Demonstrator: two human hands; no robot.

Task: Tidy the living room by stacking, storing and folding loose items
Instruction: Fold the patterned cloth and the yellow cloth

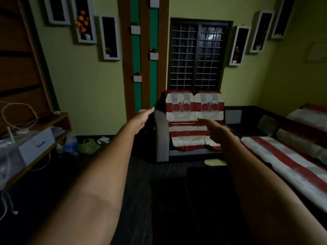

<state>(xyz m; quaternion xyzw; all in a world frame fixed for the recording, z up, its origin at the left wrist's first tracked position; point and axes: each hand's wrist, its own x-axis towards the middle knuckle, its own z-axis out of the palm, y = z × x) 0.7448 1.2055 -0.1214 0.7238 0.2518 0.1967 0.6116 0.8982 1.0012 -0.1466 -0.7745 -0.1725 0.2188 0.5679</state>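
Observation:
Both my arms stretch forward into a dim living room. My left hand [142, 119] is held out with straight fingers, empty, in front of the dark armrest of a small sofa [161, 137]. My right hand [212, 129] is also empty, fingers extended, in front of the sofa seat. A red-and-white striped cover [191, 119] with flower patterns lies over the sofa's back and seat. A yellow cloth [215, 162] lies on the dark floor in front of the sofa.
A longer sofa with a striped cover [286, 161] runs along the right. A dark low table [208, 191] stands ahead. A wooden shelf [44, 138] at left holds a white box and cables. Plastic bags [85, 146] lie on the floor by the wall.

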